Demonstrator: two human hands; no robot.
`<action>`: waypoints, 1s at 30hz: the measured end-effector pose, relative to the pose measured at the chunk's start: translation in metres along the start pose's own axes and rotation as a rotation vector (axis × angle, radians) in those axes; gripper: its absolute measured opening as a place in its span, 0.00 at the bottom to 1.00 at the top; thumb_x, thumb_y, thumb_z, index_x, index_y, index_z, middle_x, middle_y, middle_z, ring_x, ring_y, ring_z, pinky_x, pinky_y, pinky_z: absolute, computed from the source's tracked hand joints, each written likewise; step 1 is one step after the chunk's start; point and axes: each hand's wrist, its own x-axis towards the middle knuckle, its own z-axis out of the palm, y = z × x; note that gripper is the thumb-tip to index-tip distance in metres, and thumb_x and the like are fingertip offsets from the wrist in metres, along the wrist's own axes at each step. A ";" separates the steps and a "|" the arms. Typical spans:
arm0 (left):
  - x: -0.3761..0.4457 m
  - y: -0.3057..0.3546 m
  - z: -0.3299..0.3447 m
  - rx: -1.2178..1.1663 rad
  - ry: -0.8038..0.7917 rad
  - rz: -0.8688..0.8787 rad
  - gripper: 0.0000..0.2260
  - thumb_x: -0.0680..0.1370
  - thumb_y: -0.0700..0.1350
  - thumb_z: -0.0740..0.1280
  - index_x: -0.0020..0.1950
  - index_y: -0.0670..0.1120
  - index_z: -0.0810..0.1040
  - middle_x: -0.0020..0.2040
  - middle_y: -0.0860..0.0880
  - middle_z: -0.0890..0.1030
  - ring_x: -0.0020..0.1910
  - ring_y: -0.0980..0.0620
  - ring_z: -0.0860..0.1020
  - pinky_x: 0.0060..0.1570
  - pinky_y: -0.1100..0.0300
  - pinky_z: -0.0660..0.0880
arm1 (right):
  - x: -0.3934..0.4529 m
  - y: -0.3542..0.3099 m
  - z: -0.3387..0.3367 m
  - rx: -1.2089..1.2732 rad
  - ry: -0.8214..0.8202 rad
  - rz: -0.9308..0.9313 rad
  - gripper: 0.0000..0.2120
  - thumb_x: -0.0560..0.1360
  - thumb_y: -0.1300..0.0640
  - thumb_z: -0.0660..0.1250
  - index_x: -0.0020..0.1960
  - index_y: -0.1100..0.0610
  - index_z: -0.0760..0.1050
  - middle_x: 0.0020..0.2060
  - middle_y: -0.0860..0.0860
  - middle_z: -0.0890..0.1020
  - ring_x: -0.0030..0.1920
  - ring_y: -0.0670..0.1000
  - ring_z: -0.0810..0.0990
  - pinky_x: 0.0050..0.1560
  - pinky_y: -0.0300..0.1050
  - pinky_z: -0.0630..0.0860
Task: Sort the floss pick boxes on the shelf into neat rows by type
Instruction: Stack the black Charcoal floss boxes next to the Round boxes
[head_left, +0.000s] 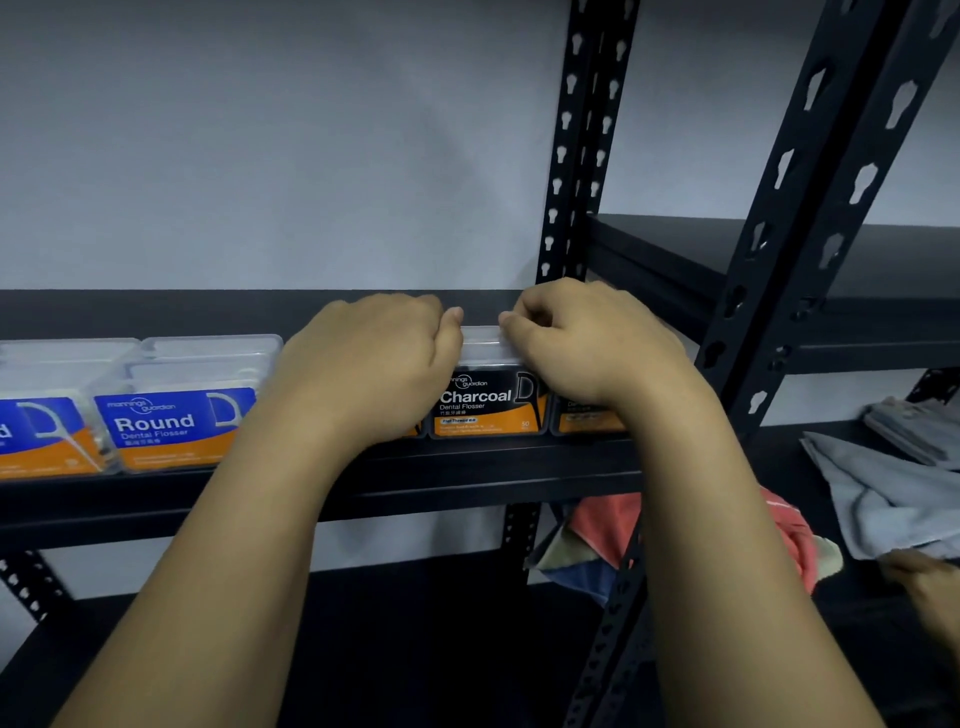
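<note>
My left hand (374, 353) and right hand (582, 343) curl over the Charcoal boxes (485, 402), fingers hidden, grip unclear. A hard nudge could topple them off the shelf (467, 467).

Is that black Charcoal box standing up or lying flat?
Standing up. The Charcoal box rests on the shelf with its label facing out, text reading level, clear top edge uppermost.

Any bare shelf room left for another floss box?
Bare strip of the black metal shelf behind the blue Round flosser boxes, to the wall. Front row is crowded: black Charcoal flosser boxes under the left hand and right hand.
</note>
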 end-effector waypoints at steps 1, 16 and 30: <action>0.000 0.000 0.000 -0.001 -0.004 0.006 0.19 0.85 0.55 0.47 0.44 0.48 0.71 0.41 0.51 0.74 0.42 0.44 0.72 0.44 0.52 0.64 | 0.001 0.000 0.000 -0.001 -0.003 -0.002 0.16 0.81 0.41 0.58 0.46 0.47 0.79 0.37 0.44 0.81 0.39 0.43 0.75 0.34 0.43 0.67; -0.007 0.004 -0.005 -0.061 -0.068 -0.042 0.20 0.83 0.59 0.46 0.39 0.50 0.67 0.39 0.50 0.74 0.45 0.41 0.76 0.46 0.48 0.74 | -0.007 -0.006 -0.003 0.035 0.009 -0.017 0.19 0.79 0.48 0.53 0.34 0.56 0.70 0.32 0.51 0.78 0.37 0.54 0.77 0.32 0.46 0.65; -0.009 0.007 -0.008 -0.060 -0.082 -0.066 0.19 0.84 0.56 0.49 0.38 0.50 0.66 0.38 0.49 0.73 0.44 0.41 0.76 0.44 0.49 0.73 | -0.011 -0.010 -0.004 -0.030 -0.001 0.003 0.22 0.80 0.38 0.57 0.42 0.50 0.81 0.34 0.47 0.81 0.37 0.47 0.77 0.32 0.43 0.65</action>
